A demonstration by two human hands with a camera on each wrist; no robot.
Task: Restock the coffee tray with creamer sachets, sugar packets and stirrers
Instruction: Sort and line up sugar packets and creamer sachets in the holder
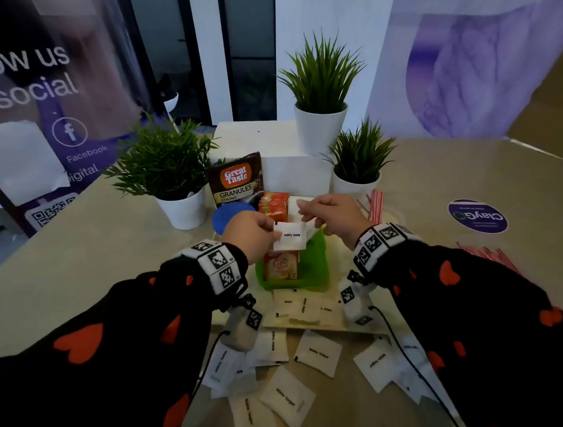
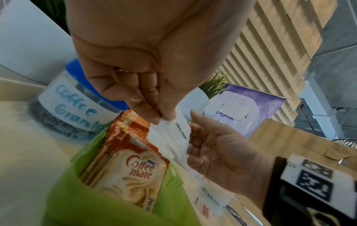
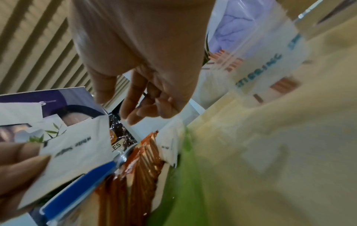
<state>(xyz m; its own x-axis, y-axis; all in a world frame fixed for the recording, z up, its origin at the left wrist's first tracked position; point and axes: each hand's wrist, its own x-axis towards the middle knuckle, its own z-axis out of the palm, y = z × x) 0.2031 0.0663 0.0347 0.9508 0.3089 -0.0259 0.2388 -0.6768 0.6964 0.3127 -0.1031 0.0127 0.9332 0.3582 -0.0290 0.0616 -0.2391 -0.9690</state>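
Sugar packet (image 1: 289, 235) held over the green tray (image 1: 315, 271).

The left hand (image 1: 253, 235) pinches the packet's edge between thumb and fingertips, above the creamer sachets (image 1: 280, 264) standing in the tray. The right hand (image 1: 332, 216) is just beside it, fingers loosely bent; whether they touch the packet cannot be told. More sugar packets (image 1: 316, 352) lie on the table (image 1: 75, 263) below, partly hidden by the sleeves. A blue-lidded jar (image 2: 77, 100) is half covered by the left hand; stirrers (image 1: 375, 206) peek past the right.
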